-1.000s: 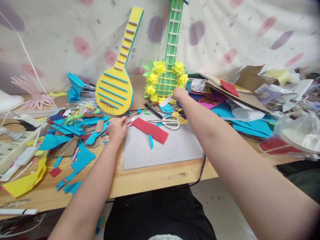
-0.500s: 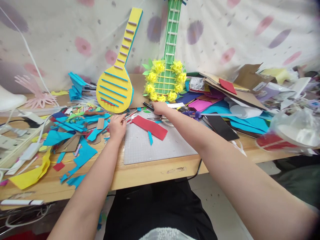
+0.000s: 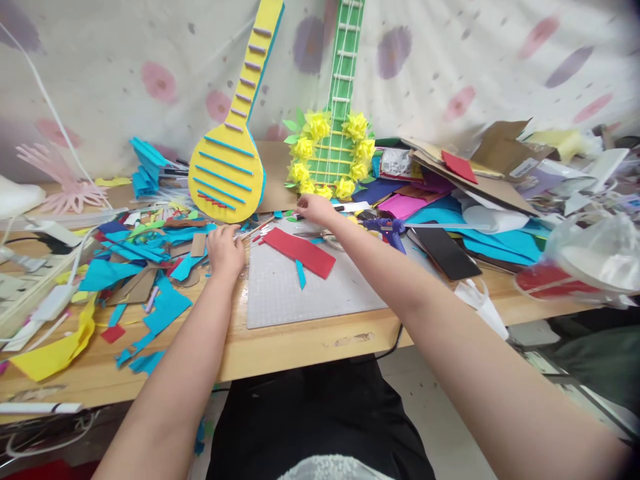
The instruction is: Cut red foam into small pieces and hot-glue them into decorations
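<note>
My left hand (image 3: 226, 253) rests at the left edge of the grey cutting mat (image 3: 320, 300), fingers spread and loosely bent over the table. Beside its fingertips a thin brown stick (image 3: 257, 227) lies on the mat. My right hand (image 3: 316, 208) reaches to the foot of the green paper guitar (image 3: 334, 150) with yellow flowers, fingers closed downward; what they hold, if anything, is hidden. A red strip (image 3: 300, 252) lies on the mat across a small blue strip (image 3: 300, 273). Leaning at the back is a yellow paper instrument (image 3: 227, 177) with blue bars.
Coloured scraps (image 3: 165, 303) cover the table's left side near a power strip (image 3: 25, 283). Right of the mat are a blue glue gun (image 3: 390, 232), a black phone-like slab (image 3: 445, 252), stacked paper and cardboard (image 3: 460, 180), and a bag-covered tub (image 3: 575, 273).
My left hand has shifted slightly left and its fingers have spread from a pinch. My right hand has moved slightly up and left, and the black pen beside it is no longer visible.
</note>
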Demonstrator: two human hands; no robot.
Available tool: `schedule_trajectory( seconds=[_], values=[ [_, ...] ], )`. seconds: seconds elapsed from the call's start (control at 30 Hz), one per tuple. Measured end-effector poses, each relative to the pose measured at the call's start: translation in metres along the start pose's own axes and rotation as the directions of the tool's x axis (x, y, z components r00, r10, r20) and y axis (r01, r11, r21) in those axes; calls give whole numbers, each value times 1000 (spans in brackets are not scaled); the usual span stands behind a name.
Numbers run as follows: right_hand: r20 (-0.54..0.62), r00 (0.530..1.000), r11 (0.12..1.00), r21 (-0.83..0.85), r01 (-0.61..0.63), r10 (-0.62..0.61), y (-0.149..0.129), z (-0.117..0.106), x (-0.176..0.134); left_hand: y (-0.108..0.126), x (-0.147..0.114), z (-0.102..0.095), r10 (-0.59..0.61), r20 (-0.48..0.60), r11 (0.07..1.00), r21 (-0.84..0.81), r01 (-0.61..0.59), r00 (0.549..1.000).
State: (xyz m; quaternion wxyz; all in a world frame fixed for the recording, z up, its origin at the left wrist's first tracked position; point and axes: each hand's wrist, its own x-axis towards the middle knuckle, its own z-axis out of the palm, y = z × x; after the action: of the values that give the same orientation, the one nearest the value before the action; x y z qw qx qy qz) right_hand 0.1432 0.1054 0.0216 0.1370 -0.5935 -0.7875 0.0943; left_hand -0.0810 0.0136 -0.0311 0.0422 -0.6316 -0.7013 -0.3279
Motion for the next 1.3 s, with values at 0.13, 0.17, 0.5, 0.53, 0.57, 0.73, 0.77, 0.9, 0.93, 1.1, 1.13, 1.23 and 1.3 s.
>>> schedule_trajectory(
  seconds=[0.13, 0.17, 0.5, 0.53, 0.57, 0.73, 0.77, 0.9, 0.93, 1.1, 1.13, 1.23, 1.3],
  values=[
    [-22, 986, 973, 161, 165, -163, -15, 12, -40, 0, 0, 1, 23, 40, 999, 22, -23, 999],
    [-66, 979, 967, 158, 201, -193, -14, 14, -50, 1, -1, 0, 28, 50, 999, 35, -30, 998],
    [-147, 964, 968, 89, 237, -222, 34, 23, -91, 0, 2, -1, 56, 278, 988, 122, -93, 959],
    [-151, 962, 964, 102, 244, -228, 37, 26, -90, -1, 3, -1, 55, 288, 987, 126, -95, 956],
    [-156, 962, 962, 120, 246, -226, 40, 29, -89, -3, 4, -2, 63, 299, 986, 129, -106, 952],
    [-191, 973, 980, 130, 154, -127, 56, 33, -82, -6, 6, -2, 142, 335, 966, 158, -205, 931],
    [-194, 975, 984, 120, 133, -108, 58, 32, -81, -6, 6, -2, 151, 340, 962, 167, -218, 928],
    [-204, 976, 994, 67, 91, -76, 56, 31, -85, -4, 5, -6, 129, 302, 962, 191, -193, 945],
    [-210, 975, 996, 43, 83, -72, 53, 32, -87, -3, 5, -8, 106, 269, 966, 200, -163, 957],
    [-222, 972, 997, -19, 73, -75, 40, 36, -90, 0, 4, -10, 18, 130, 975, 218, -46, 991],
    [-219, 973, 997, -18, 73, -75, 39, 37, -90, 0, 3, -9, 17, 133, 977, 209, -45, 991],
    [-220, 974, 999, -9, 48, -48, 39, 37, -89, 1, 2, -4, 45, 168, 982, 174, -75, 985],
    [-227, 974, 1000, 1, 26, -25, 40, 37, -89, 0, 2, 0, 85, 192, 980, 160, -117, 978]
  ],
)
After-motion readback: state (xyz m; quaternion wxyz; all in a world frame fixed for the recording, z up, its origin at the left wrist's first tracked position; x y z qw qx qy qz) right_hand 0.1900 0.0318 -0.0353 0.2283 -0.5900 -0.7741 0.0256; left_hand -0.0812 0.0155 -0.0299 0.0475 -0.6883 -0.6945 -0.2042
